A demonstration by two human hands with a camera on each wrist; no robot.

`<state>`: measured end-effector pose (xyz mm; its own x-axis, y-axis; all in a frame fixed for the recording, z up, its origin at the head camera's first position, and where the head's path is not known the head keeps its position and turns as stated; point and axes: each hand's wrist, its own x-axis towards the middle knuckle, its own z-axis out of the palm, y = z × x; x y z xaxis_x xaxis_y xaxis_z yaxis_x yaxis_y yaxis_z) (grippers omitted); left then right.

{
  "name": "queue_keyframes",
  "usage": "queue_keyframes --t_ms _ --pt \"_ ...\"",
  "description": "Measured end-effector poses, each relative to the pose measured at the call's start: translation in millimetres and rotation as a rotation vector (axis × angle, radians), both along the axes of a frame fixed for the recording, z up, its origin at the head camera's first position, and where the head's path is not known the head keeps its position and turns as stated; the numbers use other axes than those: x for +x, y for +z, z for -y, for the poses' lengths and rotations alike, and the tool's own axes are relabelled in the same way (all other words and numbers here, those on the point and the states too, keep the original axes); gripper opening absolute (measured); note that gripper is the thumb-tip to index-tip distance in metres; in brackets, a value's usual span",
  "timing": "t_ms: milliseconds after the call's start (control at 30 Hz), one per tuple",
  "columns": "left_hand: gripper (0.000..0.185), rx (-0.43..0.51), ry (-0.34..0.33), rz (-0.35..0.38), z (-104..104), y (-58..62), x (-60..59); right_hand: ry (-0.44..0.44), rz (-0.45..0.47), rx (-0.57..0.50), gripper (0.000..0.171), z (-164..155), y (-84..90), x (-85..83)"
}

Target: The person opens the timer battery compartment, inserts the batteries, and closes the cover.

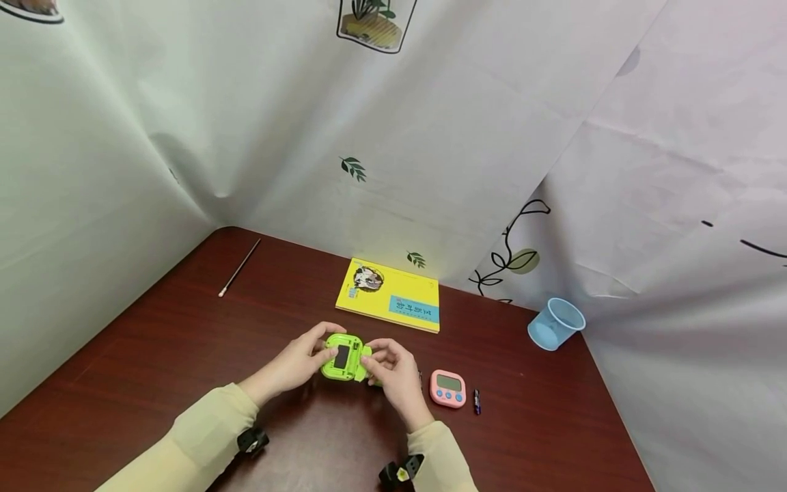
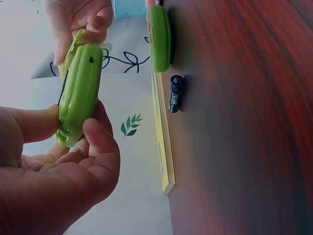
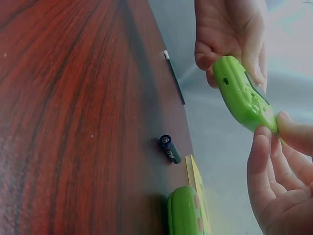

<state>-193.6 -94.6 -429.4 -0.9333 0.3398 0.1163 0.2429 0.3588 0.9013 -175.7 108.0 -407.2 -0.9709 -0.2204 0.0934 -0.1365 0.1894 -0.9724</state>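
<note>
Both hands hold a small green timer just above the dark red table, with its back and a dark open recess facing up. My left hand grips its left end between thumb and fingers. My right hand pinches its right end, at a thin green flap. In the right wrist view the green timer hangs between the left hand and the right hand's fingers. A battery lies on the table beside the hands.
A second green piece rests on the table by my right hand. A pink timer and another small battery lie to the right. Behind are a yellow book, a tipped blue cup and a thin stick. Curtains close off the back.
</note>
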Motion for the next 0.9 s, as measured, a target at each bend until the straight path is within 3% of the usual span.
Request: queue_keyframes --t_ms 200,533,733,900 --pt "0.031 0.003 0.004 -0.006 2.4 0.1 -0.3 0.048 -0.002 0.011 0.022 0.3 -1.4 2.0" --pt "0.031 -0.003 0.013 -0.008 6.7 0.0 0.4 0.095 0.110 0.001 0.025 -0.4 -2.2 5.3" --pt "0.030 -0.002 0.026 0.002 8.1 0.4 0.0 0.159 0.122 -0.006 0.022 -2.9 -24.0 -1.5" --pt "0.031 -0.014 0.039 0.013 9.1 0.8 -0.8 0.262 0.151 0.071 0.016 -3.2 -36.5 -0.7"
